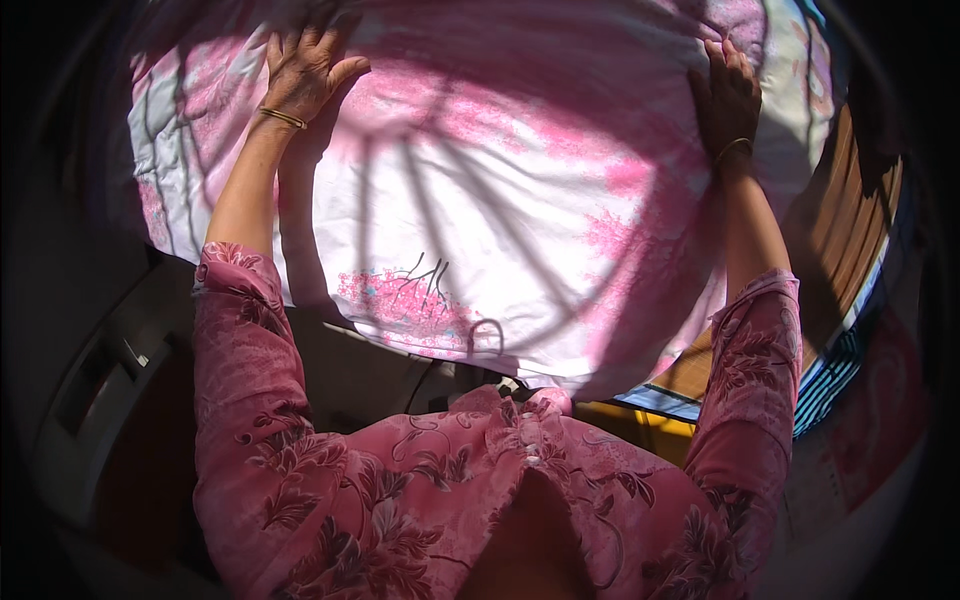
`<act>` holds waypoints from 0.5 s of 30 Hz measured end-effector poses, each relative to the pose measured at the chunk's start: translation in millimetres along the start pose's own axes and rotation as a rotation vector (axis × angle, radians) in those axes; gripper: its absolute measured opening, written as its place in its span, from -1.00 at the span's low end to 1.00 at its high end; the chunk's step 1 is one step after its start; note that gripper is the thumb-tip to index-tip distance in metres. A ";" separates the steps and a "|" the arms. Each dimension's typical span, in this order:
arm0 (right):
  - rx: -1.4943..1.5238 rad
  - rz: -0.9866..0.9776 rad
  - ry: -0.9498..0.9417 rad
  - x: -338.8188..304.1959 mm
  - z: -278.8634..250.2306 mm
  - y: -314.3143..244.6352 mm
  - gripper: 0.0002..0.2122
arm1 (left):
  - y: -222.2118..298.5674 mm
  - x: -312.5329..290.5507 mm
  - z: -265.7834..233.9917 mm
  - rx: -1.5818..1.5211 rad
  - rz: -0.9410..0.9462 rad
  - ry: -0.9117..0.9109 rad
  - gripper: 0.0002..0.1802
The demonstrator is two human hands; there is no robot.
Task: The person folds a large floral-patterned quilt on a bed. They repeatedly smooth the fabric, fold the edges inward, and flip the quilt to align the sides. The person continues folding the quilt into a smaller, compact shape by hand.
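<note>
A large white cloth with pink blossom print [500, 230] is spread out in front of me, wrinkled in places, its near edge hanging by my chest. My left hand [308, 72] lies flat on its far left part, the thumb held away from the fingers. Toward the far right, my right hand [728, 95] rests on the same cloth with the fingers stretched forward, partly in shade. Neither palm shows. Curved bar shadows and bright sunlight fall across the fabric.
A brown slatted mat [845, 220] with a blue border shows to the right from under the cloth. Blue-and-black striped fabric [832, 385] hangs below it. Something yellow [645, 428] is near my right elbow. At the left lies a dim pale frame-like object [95, 375].
</note>
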State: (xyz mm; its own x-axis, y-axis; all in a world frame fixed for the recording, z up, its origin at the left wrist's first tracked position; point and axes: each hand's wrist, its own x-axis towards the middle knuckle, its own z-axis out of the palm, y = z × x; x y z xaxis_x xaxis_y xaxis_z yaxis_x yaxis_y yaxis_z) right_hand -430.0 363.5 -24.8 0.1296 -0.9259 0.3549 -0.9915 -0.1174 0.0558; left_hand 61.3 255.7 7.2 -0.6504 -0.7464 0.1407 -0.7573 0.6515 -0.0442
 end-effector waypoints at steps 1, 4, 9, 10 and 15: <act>-0.027 -0.017 -0.012 -1.5 9.2 -5.7 -0.56 | -53.0 -10.9 -0.5 0.281 -0.403 -0.278 -0.37; -0.144 0.057 -0.133 -5.7 12.3 -0.3 -0.54 | -49.2 -33.2 -27.9 0.157 -0.233 -0.028 -0.38; 0.258 0.147 -0.144 -59.1 -49.3 -88.8 -0.54 | 112.8 -134.3 -78.3 -0.348 0.066 -0.004 -0.40; 0.277 0.098 -0.088 -79.9 -88.8 -130.0 -0.50 | 148.0 -165.0 -79.0 -0.336 0.242 -0.170 -0.41; 0.473 -0.038 -0.514 -231.8 -162.9 -204.1 -0.46 | 76.6 -190.0 -45.6 -0.035 -0.052 -0.259 -0.39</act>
State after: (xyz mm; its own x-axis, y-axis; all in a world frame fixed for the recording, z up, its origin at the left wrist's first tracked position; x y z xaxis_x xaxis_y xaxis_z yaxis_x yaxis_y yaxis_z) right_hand -256.1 660.5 33.6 0.2587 -0.9568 -0.1326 -0.8994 -0.1885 -0.3943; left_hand 129.6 453.6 22.2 -0.6074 -0.7859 -0.1161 -0.7906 0.6123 -0.0084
